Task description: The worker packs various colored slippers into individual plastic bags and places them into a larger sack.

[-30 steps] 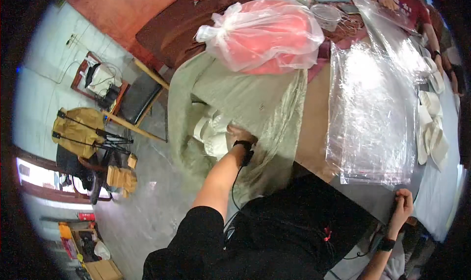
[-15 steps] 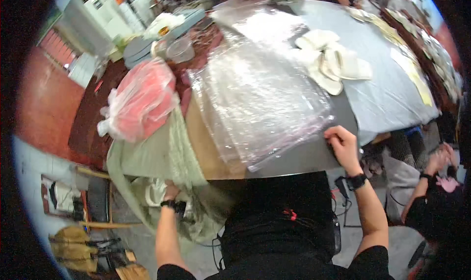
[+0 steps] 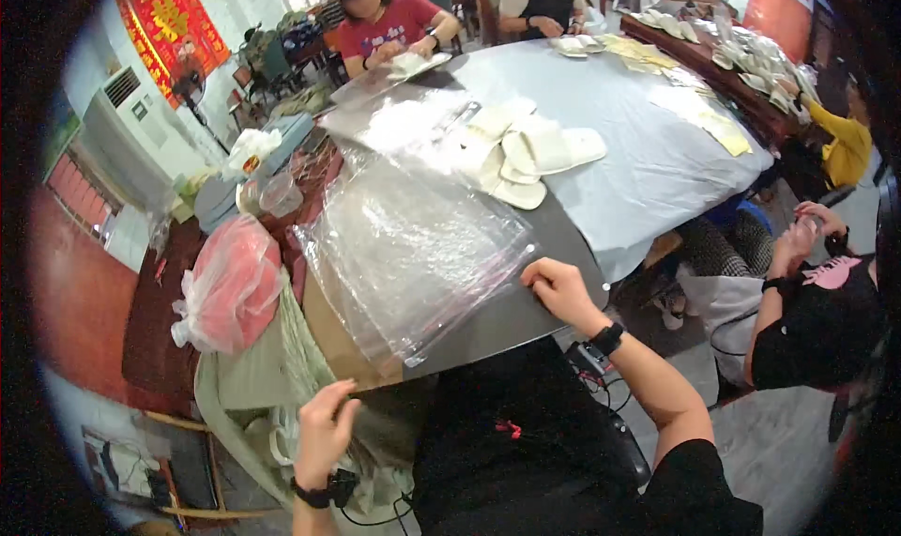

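Note:
My left hand (image 3: pixel 324 428) is raised over the open green woven sack (image 3: pixel 218 386) at the table's near left edge. Its fingers are apart and hold nothing. Inside the sack some white thing shows in part, too covered to make out. My right hand (image 3: pixel 563 290) rests on the dark tabletop by the near edge, its fingers curled in with nothing seen in them. Just left of it lie flat, clear plastic bags (image 3: pixel 394 245), shiny and layered. Beyond these sits a loose pile of white slippers (image 3: pixel 549 151), partly on a pale blue cloth (image 3: pixel 657 175).
A knotted clear bag with red contents (image 3: pixel 235 278) stands at the left, near a plastic tub (image 3: pixel 280 196). A person in a red shirt (image 3: pixel 389 29) handles a white piece across the table. Another person in black (image 3: pixel 817 311) sits close on the right.
My left hand has come up out of the green sack, empty. My right hand stays by the table edge. The view has tilted up, showing more of the room and people.

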Demonstrator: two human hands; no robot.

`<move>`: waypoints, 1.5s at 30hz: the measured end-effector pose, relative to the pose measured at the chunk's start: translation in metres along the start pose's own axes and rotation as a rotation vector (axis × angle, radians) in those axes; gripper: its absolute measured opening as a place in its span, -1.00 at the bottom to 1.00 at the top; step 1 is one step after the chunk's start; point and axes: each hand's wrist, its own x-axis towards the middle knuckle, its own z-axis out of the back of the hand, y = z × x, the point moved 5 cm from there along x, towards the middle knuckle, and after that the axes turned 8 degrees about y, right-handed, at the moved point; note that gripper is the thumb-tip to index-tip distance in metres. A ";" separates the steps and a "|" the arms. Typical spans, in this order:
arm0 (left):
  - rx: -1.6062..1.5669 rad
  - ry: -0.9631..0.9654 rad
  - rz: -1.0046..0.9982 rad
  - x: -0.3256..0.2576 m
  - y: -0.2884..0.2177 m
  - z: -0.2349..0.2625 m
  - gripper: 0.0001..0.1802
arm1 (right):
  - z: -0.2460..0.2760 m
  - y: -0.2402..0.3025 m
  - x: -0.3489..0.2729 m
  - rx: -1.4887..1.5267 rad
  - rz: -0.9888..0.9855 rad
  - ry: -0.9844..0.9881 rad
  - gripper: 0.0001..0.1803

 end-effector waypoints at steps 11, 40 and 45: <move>0.373 0.172 -0.299 0.098 -0.030 -0.109 -0.23 | 0.035 -0.015 0.026 0.129 -0.059 0.233 -0.72; 0.309 0.125 -0.247 0.106 -0.022 -0.126 -0.33 | 0.160 -0.053 0.139 0.019 -0.066 -0.171 -0.74; 0.329 0.125 -0.258 0.109 -0.025 -0.130 -0.32 | 0.195 -0.038 0.135 0.113 -0.012 -0.120 -0.76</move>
